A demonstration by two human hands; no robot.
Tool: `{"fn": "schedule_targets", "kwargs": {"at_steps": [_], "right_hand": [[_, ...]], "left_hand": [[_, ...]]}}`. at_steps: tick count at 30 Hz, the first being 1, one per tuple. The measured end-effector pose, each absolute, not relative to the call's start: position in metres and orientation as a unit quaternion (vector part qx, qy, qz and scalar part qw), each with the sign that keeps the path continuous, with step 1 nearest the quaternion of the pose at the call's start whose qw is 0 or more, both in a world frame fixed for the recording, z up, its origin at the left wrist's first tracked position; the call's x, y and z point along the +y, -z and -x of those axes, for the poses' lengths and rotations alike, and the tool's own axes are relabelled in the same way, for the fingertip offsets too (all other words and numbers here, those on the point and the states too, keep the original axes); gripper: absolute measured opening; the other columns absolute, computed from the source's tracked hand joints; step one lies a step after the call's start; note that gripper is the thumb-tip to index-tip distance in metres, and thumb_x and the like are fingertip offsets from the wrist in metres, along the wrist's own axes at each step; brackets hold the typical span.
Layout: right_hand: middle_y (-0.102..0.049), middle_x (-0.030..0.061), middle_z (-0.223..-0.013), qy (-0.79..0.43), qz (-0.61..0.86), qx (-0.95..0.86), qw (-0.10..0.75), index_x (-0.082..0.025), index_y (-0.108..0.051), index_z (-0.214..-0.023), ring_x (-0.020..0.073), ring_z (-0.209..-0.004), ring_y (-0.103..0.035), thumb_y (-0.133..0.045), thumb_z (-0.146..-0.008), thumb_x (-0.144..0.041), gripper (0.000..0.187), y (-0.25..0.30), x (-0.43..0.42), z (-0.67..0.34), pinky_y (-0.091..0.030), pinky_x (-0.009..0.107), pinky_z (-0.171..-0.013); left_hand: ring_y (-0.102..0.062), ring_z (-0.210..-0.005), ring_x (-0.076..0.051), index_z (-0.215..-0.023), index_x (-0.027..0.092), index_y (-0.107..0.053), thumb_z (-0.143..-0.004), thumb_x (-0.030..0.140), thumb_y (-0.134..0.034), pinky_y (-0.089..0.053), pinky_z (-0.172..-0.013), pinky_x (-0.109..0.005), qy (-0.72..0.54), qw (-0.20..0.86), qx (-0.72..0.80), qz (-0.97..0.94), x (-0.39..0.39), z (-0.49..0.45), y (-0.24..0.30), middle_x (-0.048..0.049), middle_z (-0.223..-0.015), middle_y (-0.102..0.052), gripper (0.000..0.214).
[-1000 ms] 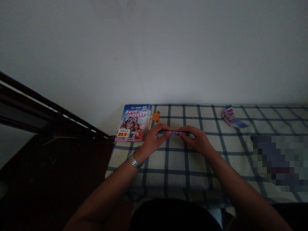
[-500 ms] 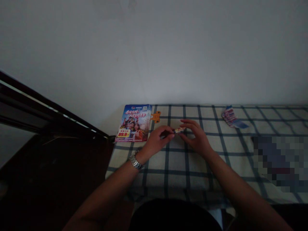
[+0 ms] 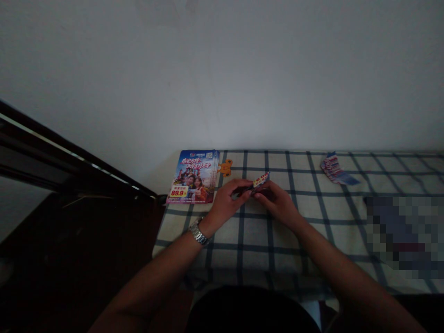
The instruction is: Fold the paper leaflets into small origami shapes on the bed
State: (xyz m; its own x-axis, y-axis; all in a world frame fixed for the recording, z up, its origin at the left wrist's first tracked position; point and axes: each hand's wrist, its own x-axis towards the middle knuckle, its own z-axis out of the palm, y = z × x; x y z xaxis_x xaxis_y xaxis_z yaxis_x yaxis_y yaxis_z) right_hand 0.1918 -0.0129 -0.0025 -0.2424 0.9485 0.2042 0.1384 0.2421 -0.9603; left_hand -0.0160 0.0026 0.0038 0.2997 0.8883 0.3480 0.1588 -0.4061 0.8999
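Observation:
Both my hands meet over a checked cloth (image 3: pixel 312 217) and pinch a small folded leaflet (image 3: pixel 261 179) with red and yellow print between them. My left hand (image 3: pixel 227 201), with a metal watch at the wrist, grips its left end with closed fingers. From the right, my right hand (image 3: pixel 275 201) holds the other end, fingers curled round it. The folded strip tilts up to the right. A stack of colourful leaflets (image 3: pixel 194 176) marked 89.9 lies flat just left of my left hand.
A small orange figure (image 3: pixel 225 167) lies beside the leaflet stack. Another folded leaflet (image 3: pixel 335 169) rests at the far right of the cloth. A blurred-out patch covers the right side. A dark wooden frame and a dark floor lie to the left, a pale wall behind.
The long strip stretched between my hands a second ago has been folded shorter. My hands have come closer together and the folded piece now tilts upward.

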Motion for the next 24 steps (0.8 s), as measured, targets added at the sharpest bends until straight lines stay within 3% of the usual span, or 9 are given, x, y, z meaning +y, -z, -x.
{"fn": "schedule_targets", "kwargs": {"at_steps": [11,24], "right_hand": [[-0.069,0.0037,-0.097,-0.452,0.423,-0.626,0.473,-0.026,-0.065,-0.099,0.0212,-0.092,-0.070,-0.072,-0.093,-0.048,0.024,0.0085,-0.0104,-0.1926,-0.060,0.037,-0.086],[-0.068,0.0025,-0.096,-0.441,0.424,-0.651,0.450,-0.025,-0.062,-0.100,0.0199,-0.089,-0.070,-0.067,-0.098,-0.042,0.017,0.0072,-0.0105,-0.1950,-0.058,0.033,-0.081]], "left_hand": [[-0.072,-0.113,-0.021,-0.113,0.029,-0.079,-0.095,0.036,-0.075,-0.058,-0.104,-0.040,-0.449,0.405,0.350,-0.715,0.0015,0.0150,-0.0019,-0.0037,-0.119,-0.077,0.020],[-0.074,-0.103,-0.020,-0.114,0.022,-0.077,-0.097,0.042,-0.069,-0.062,-0.089,-0.031,-0.440,0.433,0.390,-0.683,-0.0010,0.0129,-0.0054,-0.0070,-0.112,-0.078,0.028]]}}
